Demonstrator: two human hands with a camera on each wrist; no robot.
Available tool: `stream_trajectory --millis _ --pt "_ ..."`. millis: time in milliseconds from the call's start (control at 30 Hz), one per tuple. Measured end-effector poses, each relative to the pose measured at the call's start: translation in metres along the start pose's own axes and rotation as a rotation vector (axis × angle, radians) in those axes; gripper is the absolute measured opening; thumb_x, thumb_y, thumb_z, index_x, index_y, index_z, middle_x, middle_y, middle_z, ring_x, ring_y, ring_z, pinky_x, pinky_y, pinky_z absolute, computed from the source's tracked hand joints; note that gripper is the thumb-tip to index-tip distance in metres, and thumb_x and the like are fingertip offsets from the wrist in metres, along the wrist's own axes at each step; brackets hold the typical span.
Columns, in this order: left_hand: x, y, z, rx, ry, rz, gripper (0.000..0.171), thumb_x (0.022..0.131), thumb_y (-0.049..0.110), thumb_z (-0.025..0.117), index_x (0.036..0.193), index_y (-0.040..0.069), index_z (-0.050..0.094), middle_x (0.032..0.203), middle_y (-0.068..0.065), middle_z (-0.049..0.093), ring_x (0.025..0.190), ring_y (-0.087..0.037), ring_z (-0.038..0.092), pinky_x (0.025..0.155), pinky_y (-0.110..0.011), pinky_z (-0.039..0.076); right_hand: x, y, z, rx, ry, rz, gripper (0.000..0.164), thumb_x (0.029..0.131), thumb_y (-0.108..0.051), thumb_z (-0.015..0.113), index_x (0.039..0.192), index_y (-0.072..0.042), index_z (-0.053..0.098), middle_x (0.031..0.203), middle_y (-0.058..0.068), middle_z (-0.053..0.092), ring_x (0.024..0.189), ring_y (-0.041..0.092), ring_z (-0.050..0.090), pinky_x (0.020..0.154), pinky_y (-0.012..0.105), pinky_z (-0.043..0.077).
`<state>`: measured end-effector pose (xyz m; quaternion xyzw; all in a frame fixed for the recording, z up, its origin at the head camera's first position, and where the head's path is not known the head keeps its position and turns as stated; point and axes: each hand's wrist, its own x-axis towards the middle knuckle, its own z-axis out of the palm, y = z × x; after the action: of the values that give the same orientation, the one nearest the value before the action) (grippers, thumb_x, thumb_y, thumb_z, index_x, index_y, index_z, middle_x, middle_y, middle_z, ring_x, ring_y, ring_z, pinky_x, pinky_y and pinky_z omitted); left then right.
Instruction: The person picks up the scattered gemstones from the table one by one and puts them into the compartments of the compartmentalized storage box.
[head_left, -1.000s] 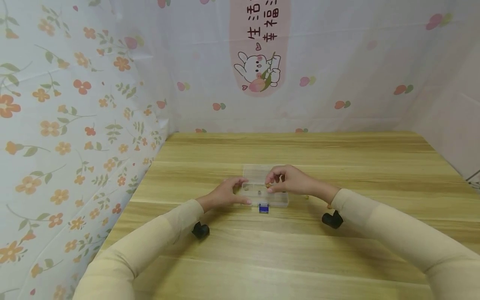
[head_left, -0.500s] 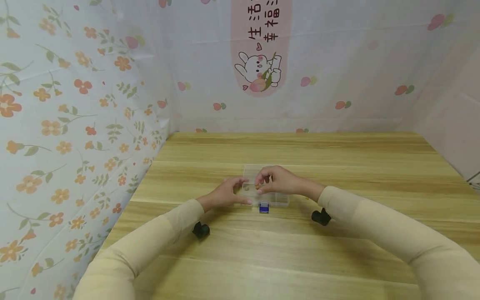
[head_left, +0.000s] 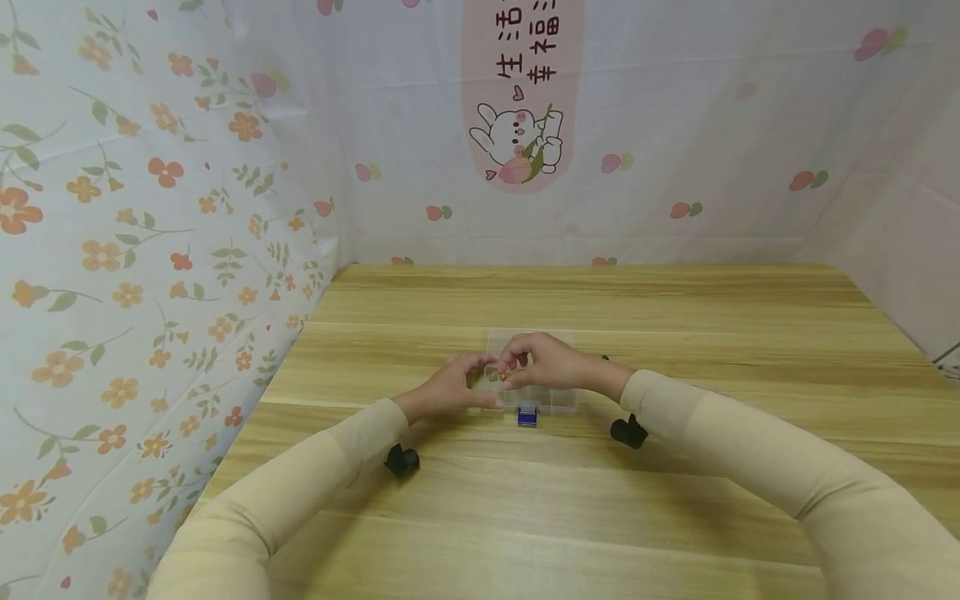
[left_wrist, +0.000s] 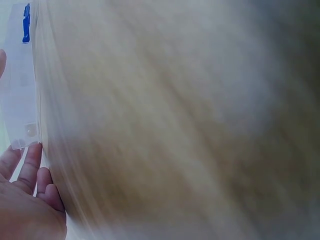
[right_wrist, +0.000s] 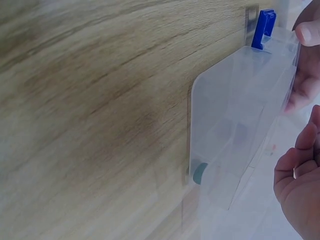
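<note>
A clear plastic box [head_left: 564, 402] with compartments lies on the table, its lid [head_left: 495, 340] folded open to the back. My left hand [head_left: 447, 385] grips the box's left end, thumb at the front and fingers behind. My right hand [head_left: 551, 362] is over the left part of the box, pinching a small golden-brown piece [head_left: 503, 377] between thumb and fingertips; its exact kind is too small to tell. Another small brownish piece [head_left: 492, 377] sits in the leftmost compartment, also seen as a pale round piece [left_wrist: 31, 130] in the left wrist view. The blue latch [head_left: 527, 416] hangs at the front.
A small dark object [head_left: 605, 357] shows just behind my right wrist. In the right wrist view a dark green round piece [right_wrist: 200, 173] is by the box's corner. Floral cloth [head_left: 150, 275] borders the wooden table [head_left: 525, 517] on the left; another cloth hangs behind.
My right hand has moved left across the box with the small golden-brown piece, to above the leftmost compartment. The dark object behind the right wrist has come into view. My left hand stays put.
</note>
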<state>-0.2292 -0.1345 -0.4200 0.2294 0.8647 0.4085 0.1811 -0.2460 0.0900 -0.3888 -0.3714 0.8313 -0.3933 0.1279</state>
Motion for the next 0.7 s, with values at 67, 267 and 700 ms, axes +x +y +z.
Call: stream_trajectory --millis 67,267,700 --pt "-0.0003 0.0001 -0.0002 -0.014 -0.008 -0.001 0.075 0.082 0.035 0.080 0.143 0.011 0.044 0.147 -0.008 0.040 0.136 -0.027 0.035 0.108 -0.049 0.031 0.0003 -0.0001 0.0002 0.000 -0.004 0.008 0.010 0.086 -0.012 0.076 0.095 -0.012 0.071 0.093 -0.002 0.060 0.083 0.019 0.049 0.072 0.035 0.044" --pt "-0.0009 0.0000 -0.0004 -0.027 -0.009 0.000 0.077 0.081 0.035 0.080 0.144 0.011 0.043 0.149 -0.008 0.038 0.137 -0.028 0.033 0.109 -0.049 0.030 0.0008 -0.0004 0.0005 -0.002 -0.010 0.009 0.011 0.086 -0.012 0.075 0.096 -0.011 0.071 0.093 -0.002 0.060 0.084 0.020 0.049 0.073 0.035 0.044" --pt "0.0007 -0.0009 0.0007 -0.045 -0.003 0.044 0.078 0.077 0.027 0.084 0.143 0.010 0.046 0.148 -0.006 0.040 0.138 -0.027 0.031 0.111 -0.049 0.026 0.0046 -0.0050 0.0073 -0.031 -0.030 -0.012 0.015 0.085 -0.012 0.077 0.098 -0.007 0.072 0.090 -0.001 0.059 0.084 0.018 0.050 0.075 0.033 0.045"
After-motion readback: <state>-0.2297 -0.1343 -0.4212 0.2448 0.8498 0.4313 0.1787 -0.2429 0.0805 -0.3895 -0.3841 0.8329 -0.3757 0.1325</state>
